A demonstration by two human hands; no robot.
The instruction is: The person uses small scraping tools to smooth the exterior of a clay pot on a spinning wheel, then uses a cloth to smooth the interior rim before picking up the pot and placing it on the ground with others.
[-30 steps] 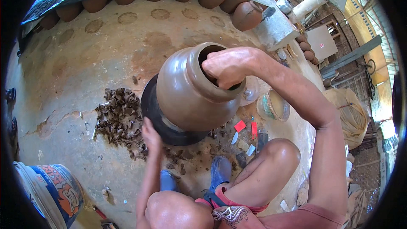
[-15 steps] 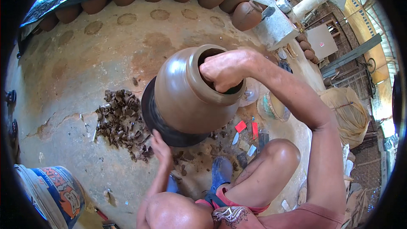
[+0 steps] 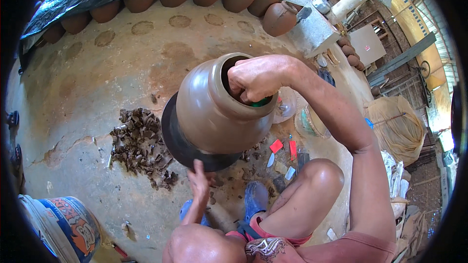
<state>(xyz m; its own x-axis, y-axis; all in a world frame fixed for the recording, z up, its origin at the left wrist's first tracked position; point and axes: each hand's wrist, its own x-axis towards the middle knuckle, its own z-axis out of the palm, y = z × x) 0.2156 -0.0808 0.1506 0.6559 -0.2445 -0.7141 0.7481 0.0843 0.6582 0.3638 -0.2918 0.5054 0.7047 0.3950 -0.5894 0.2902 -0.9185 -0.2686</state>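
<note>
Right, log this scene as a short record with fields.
left hand: open, fingers at the near edge of the black potter's wheel
right hand: in the mouth of the clay pot; fingers partly hidden
clay pot: standing on the wheel
clay scraps: heaped on the floor left of the wheel
red pieces: two, on the floor right of the wheel

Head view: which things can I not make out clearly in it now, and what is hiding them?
In the head view:
Right hand: its fingertips, behind the hand, inside the clay pot.
Green thing: mostly covered by that hand; its kind is unclear.
The clay pot's inner floor: behind hand and rim.
Left shoe: partly behind the left forearm and knee.
Bucket: cut off by the dark fisheye border.
</note>
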